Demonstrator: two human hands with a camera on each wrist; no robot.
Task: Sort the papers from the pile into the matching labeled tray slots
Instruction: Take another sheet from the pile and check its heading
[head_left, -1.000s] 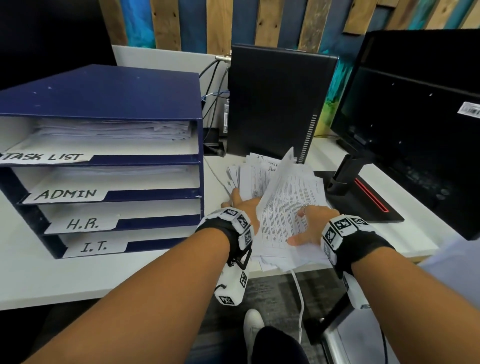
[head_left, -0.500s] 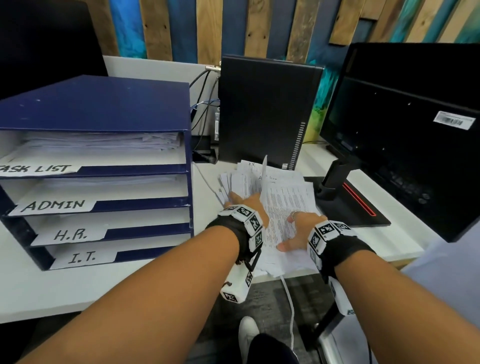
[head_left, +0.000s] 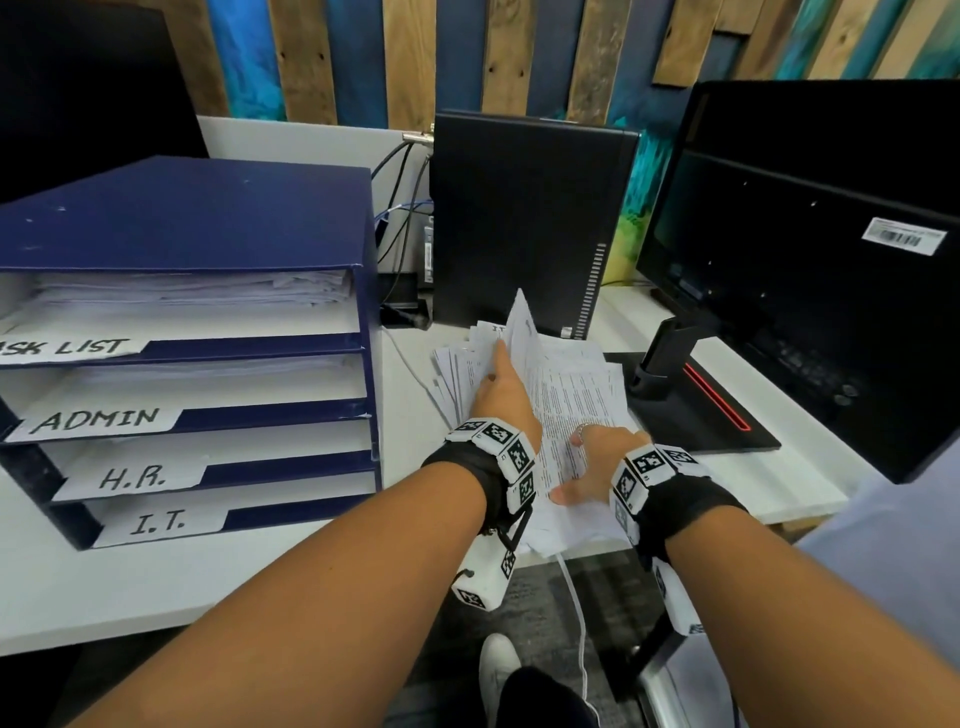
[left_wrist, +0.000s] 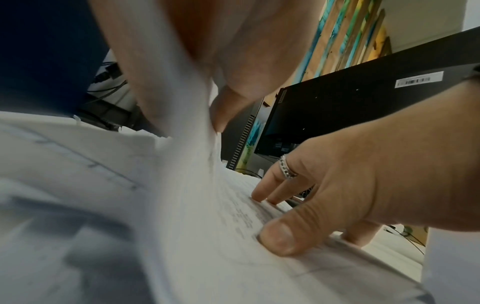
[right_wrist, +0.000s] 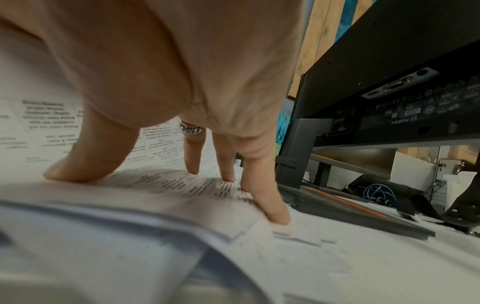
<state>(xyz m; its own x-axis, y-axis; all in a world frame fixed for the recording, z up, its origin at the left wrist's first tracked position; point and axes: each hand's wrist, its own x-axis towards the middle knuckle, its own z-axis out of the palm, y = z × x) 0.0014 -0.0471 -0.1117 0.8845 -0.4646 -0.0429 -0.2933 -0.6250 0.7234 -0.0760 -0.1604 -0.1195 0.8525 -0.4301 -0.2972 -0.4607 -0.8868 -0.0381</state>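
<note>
A loose pile of printed papers (head_left: 576, 395) lies on the white desk (head_left: 208, 582), right of a blue tray (head_left: 208, 223). Its slots are labelled TASK LIST (head_left: 67, 347), ADMIN (head_left: 96, 420), H.R. (head_left: 134, 477) and I.T. (head_left: 158, 522). My left hand (head_left: 501, 379) pinches one sheet (head_left: 522, 332) between thumb and fingers and holds it up on edge over the pile; the left wrist view shows the pinch (left_wrist: 218, 115) on the sheet (left_wrist: 187, 164). My right hand (head_left: 592, 457) presses the pile flat with spread, straight fingers (right_wrist: 270, 205).
A black computer tower (head_left: 530, 223) stands just behind the pile. A black monitor (head_left: 810, 270) and its stand base (head_left: 696, 415) are close on the right. Cables (head_left: 400, 208) run between tray and tower. The pile overhangs the desk's front edge.
The lifted sheet leaned right over the pile a second ago and now stands nearly upright, edge-on. My left hand has slid farther up the pile; the right hand still presses down.
</note>
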